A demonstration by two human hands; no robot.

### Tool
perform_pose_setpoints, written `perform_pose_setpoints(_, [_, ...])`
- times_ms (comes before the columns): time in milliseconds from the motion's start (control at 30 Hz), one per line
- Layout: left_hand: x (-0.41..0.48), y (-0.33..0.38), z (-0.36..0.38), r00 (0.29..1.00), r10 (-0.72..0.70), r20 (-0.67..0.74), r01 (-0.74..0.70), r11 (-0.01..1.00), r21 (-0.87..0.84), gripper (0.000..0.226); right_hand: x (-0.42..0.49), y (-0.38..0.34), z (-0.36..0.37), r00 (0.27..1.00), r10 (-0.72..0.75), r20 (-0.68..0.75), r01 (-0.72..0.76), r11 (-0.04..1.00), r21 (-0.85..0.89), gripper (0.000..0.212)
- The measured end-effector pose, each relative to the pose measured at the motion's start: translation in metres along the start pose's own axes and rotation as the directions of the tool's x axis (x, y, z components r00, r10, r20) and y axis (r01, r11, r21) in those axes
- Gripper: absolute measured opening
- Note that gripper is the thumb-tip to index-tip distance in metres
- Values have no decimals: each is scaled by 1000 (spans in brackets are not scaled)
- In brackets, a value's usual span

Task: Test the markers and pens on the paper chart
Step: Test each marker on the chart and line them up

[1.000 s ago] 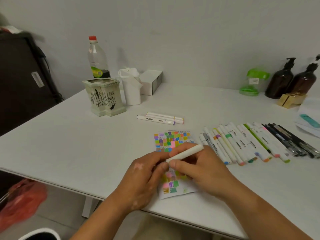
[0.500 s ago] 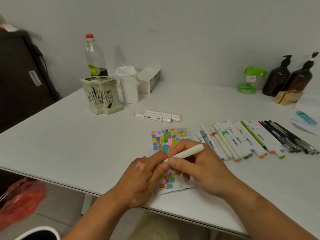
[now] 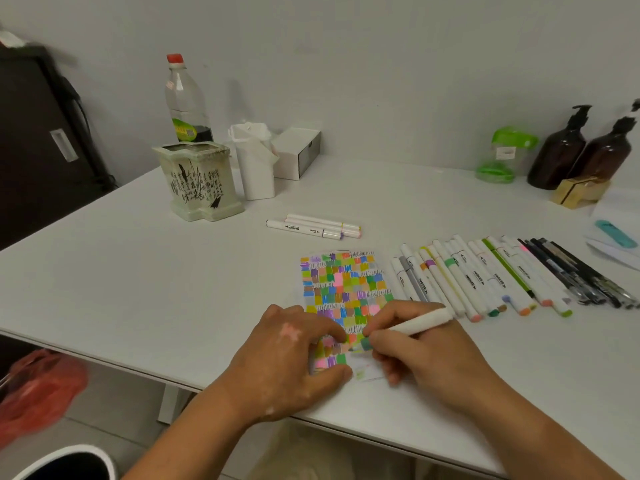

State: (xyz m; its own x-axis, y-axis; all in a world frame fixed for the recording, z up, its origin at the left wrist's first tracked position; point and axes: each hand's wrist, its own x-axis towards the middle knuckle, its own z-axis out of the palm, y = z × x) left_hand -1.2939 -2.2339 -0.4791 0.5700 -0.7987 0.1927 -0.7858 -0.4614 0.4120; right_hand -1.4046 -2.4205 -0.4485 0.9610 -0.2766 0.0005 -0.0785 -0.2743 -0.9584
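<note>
**Left of worktop.** A pale green ceramic pot (image 3: 195, 181) bearing black brush calligraphy stands on the white worktop (image 3: 138, 271). I could not read the characters. Behind it is a clear plastic bottle with a red cap (image 3: 187, 102). Its green and yellow label is too blurred to read.

**Centre.** Three capped white markers (image 3: 313, 226) lie together beyond the chart, and the nearest barrel reads "MARKER". The paper chart (image 3: 343, 285) lies flat near the front edge, almost filled with small colour swatches. Only its lowest corner is bare.

**Hands.** The left hand (image 3: 294, 355) rests on the chart's lower left, fingers spread and pressing the sheet down. The right hand (image 3: 422, 355) has its grip clamped on a white-barrelled marker (image 3: 420, 322), tip down on the lower rows.

**Change noted.** A second ago both hands met at the marker's end, above the paper. They have since parted, the left moving down to pin the sheet and the right bringing the tip to the paper. A green collar shows at the tip, so the cap appears to be off. Where the cap went cannot be seen. In my judgement a fresh swatch is just being started.

**Right.** A row of white markers with coloured ends (image 3: 478, 278) lies just beside the chart, several printed "MARKER". Next to these is a bundle of dark pens (image 3: 575, 275), with no legible marking.
</note>
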Motion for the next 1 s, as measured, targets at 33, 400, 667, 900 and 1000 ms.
perform_pose_setpoints(33, [0,1,0,1000,5,5,-5,1000,5,51,-1,2,0,1000,-15,-11,14,996,-90,9])
perform_pose_setpoints(400, [1,2,-1,1000,-5,24,5,1000,7,54,-3,4,5,998,-62,-17,54,959,-278,14])
perform_pose_setpoints(667, [0,4,-1,1000,-12,9,12,1000,-2,53,-3,5,4,998,-55,-27,45,955,-295,12])
perform_pose_setpoints(900, [1,4,-2,1000,-3,17,3,1000,2,51,-4,5,5,998,-47,-51,29,950,-310,11])
perform_pose_setpoints(1000, [0,4,-2,1000,-8,17,8,1000,-8,50,-4,4,6,996,-44,-78,16,944,-329,10])
